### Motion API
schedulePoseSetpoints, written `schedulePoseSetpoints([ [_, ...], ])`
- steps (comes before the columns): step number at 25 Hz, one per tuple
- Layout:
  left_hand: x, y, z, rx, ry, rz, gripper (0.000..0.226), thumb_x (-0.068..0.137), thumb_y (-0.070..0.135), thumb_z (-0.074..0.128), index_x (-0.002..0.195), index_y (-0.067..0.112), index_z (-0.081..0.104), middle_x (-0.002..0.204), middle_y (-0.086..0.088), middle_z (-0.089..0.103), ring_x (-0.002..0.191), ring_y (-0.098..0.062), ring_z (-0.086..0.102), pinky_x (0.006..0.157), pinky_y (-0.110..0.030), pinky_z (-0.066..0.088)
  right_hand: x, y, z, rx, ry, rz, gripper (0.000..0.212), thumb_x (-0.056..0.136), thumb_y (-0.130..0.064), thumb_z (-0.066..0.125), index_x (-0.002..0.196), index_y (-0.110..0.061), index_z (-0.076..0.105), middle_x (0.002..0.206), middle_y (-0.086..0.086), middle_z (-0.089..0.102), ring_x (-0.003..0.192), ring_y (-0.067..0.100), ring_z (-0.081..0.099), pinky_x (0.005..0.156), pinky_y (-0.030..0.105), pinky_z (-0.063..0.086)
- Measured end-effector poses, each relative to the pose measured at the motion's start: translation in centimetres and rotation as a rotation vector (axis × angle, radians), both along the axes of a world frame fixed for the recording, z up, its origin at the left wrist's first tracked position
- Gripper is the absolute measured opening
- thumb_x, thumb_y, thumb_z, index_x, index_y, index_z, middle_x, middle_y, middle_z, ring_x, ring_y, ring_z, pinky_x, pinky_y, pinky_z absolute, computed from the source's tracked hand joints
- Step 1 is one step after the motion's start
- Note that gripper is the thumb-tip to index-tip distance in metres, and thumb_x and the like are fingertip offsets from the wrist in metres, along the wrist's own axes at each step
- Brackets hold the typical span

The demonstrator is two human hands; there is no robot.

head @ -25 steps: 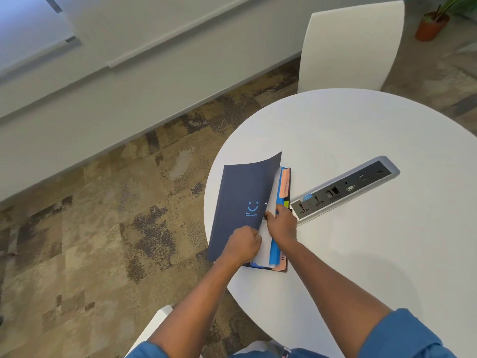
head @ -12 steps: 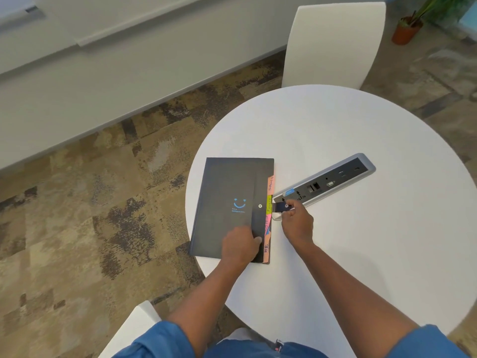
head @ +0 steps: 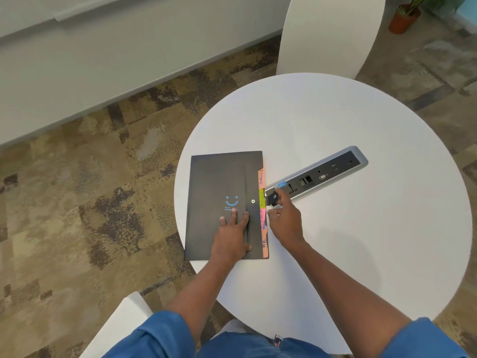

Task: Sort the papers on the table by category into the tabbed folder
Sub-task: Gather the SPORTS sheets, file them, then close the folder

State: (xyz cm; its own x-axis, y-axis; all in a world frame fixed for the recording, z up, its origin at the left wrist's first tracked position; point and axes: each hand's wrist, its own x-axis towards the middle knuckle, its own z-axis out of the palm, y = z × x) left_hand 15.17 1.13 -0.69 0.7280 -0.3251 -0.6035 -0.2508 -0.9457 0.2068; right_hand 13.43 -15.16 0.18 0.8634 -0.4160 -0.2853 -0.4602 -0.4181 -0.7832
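The dark tabbed folder (head: 219, 182) with a blue smiley lies closed on the left part of the round white table (head: 361, 228). Coloured tabs (head: 262, 197) in orange, yellow-green and pink stick out along its right edge. My left hand (head: 233, 233) presses flat on the cover near its lower right. My right hand (head: 284, 219) sits just right of the tabs and pinches the folder's small dark closure strap (head: 272, 198). No loose papers show on the table.
A grey power and socket strip (head: 322, 174) is set into the table, slanting up to the right of the folder. A white chair (head: 327, 34) stands beyond the table; another white chair edge (head: 124, 321) is at my lower left. A potted plant (head: 405, 16) stands top right.
The folder's cover has swung down and lies closed. My left hand now presses flat on it. My right hand left the pages and took hold of the strap at the right edge.
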Motion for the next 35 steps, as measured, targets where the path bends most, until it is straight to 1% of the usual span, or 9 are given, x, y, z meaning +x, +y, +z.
schedulePoseSetpoints([
  [2,-1.0,-0.5,-0.1,0.019,0.010,-0.012,0.098,0.084,0.041,0.072,0.156,0.033,0.005,0.166,-0.009,0.000,0.146,-0.049,0.015,0.108,-0.049,0.042,-0.3,0.2,0.0,-0.017,0.028,0.034,0.057,0.091,-0.005,0.053,0.144,-0.021,0.040,0.124,0.002,0.065,0.101,0.021,0.064,0.081,0.026,0.046],
  [4,-1.8,-0.9,-0.2,0.022,0.029,-0.009,0.100,0.086,0.038,0.070,0.156,0.033,-0.001,0.165,-0.012,-0.005,0.145,-0.053,0.012,0.108,-0.050,0.041,-0.4,0.5,-0.3,-0.073,0.066,0.139,0.054,0.092,-0.009,0.054,0.143,-0.024,0.042,0.129,0.000,0.062,0.111,0.021,0.062,0.087,0.029,0.049],
  [6,-2.1,-1.1,-0.3,0.019,0.055,0.002,0.102,0.087,0.034,0.071,0.156,0.032,-0.004,0.165,-0.013,-0.010,0.146,-0.054,0.007,0.108,-0.049,0.040,-0.6,0.9,-0.8,-0.246,0.137,0.301,0.052,0.092,-0.012,0.053,0.142,-0.025,0.043,0.135,0.002,0.055,0.118,0.024,0.057,0.094,0.035,0.049],
  [8,-2.0,-1.4,-0.3,0.023,0.066,0.006,0.104,0.087,0.032,0.070,0.157,0.030,-0.006,0.164,-0.014,-0.013,0.145,-0.055,0.004,0.111,-0.048,0.038,-0.7,1.3,-1.2,-0.415,0.177,0.425,0.054,0.092,-0.012,0.050,0.143,-0.026,0.041,0.140,0.005,0.048,0.116,0.028,0.054,0.093,0.038,0.048],
  [14,-1.7,-1.8,-0.5,0.068,0.075,-0.014,0.104,0.088,0.034,0.069,0.156,0.026,-0.009,0.163,-0.019,-0.012,0.144,-0.058,0.004,0.115,-0.049,0.032,-0.5,2.4,-1.7,-0.616,0.256,0.557,0.054,0.100,-0.020,0.040,0.152,-0.028,0.029,0.149,0.014,0.035,0.120,0.032,0.047,0.095,0.040,0.046],
  [18,-1.6,-1.7,-0.6,0.061,0.057,-0.015,0.103,0.088,0.035,0.069,0.157,0.027,-0.008,0.164,-0.019,-0.010,0.144,-0.057,0.006,0.115,-0.048,0.032,-0.5,2.6,-2.0,-0.654,0.276,0.561,0.057,0.100,-0.017,0.039,0.154,-0.027,0.025,0.153,0.015,0.030,0.121,0.034,0.046,0.095,0.042,0.045],
  [22,-1.6,-1.6,-0.8,0.084,0.042,-0.046,0.103,0.089,0.037,0.068,0.156,0.024,-0.010,0.162,-0.023,-0.010,0.143,-0.059,0.007,0.119,-0.049,0.019,-0.3,3.1,-1.8,-0.668,0.321,0.552,0.054,0.102,-0.021,0.033,0.154,-0.027,0.023,0.157,0.015,0.022,0.126,0.034,0.041,0.097,0.043,0.043],
  [27,-1.6,-1.5,-1.1,0.057,0.067,-0.019,0.105,0.088,0.036,0.069,0.156,0.027,-0.010,0.163,-0.019,-0.011,0.144,-0.058,0.005,0.116,-0.049,0.029,0.0,3.3,-1.7,-0.692,0.342,0.559,0.051,0.103,-0.024,0.033,0.153,-0.026,0.024,0.156,0.015,0.023,0.128,0.035,0.040,0.098,0.044,0.043],
  [35,-1.6,-1.3,-0.7,0.051,0.047,-0.031,0.104,0.087,0.040,0.069,0.156,0.028,-0.007,0.164,-0.017,-0.008,0.145,-0.055,0.008,0.116,-0.049,0.028,-0.1,3.6,-1.9,-0.678,0.361,0.549,0.052,0.103,-0.024,0.034,0.154,-0.026,0.022,0.157,0.015,0.020,0.127,0.035,0.040,0.099,0.044,0.041],
])
